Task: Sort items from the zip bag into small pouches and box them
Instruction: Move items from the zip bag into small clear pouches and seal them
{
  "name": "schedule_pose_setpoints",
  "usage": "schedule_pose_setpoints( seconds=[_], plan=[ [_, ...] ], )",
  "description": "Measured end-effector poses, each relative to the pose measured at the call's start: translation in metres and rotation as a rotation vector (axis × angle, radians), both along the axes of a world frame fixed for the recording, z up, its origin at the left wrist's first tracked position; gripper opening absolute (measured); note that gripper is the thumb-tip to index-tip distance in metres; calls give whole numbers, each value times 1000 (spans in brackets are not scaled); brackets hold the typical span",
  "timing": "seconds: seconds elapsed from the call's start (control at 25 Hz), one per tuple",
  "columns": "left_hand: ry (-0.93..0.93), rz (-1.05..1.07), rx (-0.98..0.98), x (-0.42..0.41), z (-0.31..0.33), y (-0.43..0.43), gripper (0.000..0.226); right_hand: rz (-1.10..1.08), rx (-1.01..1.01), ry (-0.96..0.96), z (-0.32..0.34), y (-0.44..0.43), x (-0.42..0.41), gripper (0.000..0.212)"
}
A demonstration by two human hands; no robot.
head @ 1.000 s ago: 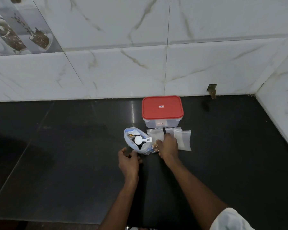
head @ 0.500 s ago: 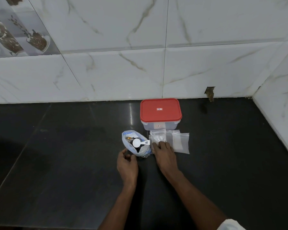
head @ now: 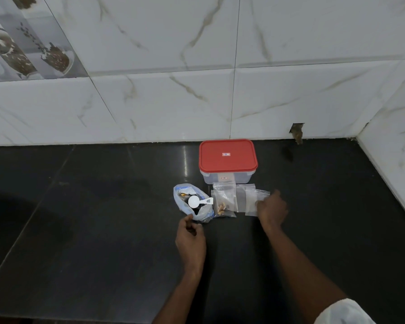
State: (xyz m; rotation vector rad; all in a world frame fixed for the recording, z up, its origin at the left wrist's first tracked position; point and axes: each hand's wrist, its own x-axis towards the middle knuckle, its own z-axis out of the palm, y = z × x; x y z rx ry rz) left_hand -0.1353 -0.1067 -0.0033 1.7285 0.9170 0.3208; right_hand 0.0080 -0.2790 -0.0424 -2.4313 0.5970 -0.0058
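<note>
A clear zip bag (head: 185, 199) lies open on the black counter, with a white scoop (head: 195, 201) resting on its dark contents. My left hand (head: 190, 237) is at the bag's near end, thumb and curled fingers pinching its edge. Right of the bag lies a small pouch with brown pieces (head: 224, 203), overlapping several empty small pouches (head: 244, 198). My right hand (head: 272, 209) pinches the rightmost empty pouch (head: 253, 204) at its right edge. Behind them stands the box with its red lid (head: 228, 155) shut.
White marble tiles form the back wall (head: 173, 108) just behind the box and a side wall (head: 393, 160) at the right. A small hole (head: 297, 133) breaks the back wall at counter level. The black counter (head: 80, 218) stretches wide to the left.
My right hand has moved right, from the pouch with brown pieces to the rightmost empty pouch. My left hand has stayed at the zip bag's near end.
</note>
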Motion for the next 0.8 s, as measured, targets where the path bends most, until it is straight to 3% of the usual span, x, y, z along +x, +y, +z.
schedule_pose_setpoints(
  seconds=[0.16, 0.28, 0.52, 0.6, 0.72, 0.8],
  plan=[
    [-28, 4, -73, 6, 13, -6, 6, 27, 350, -183, 22, -1, -19, 9],
    [-69, -166, -257, 17, 32, -17, 15, 130, 499, -308, 47, 15, -53, 15],
    [-54, -81, -507, 36, 52, -26, 16, 414, 548, -405, 59, 35, -105, 36],
    [-16, -53, -514, 32, 50, -22, 19, 487, 587, -361, 61, 33, -109, 36],
    [25, -20, -378, 24, 50, -13, 21, 552, 717, -258, 71, 32, -108, 32],
    [30, -82, -284, 22, 52, -7, 22, 564, 674, -204, 76, 35, -101, 27]
  ],
)
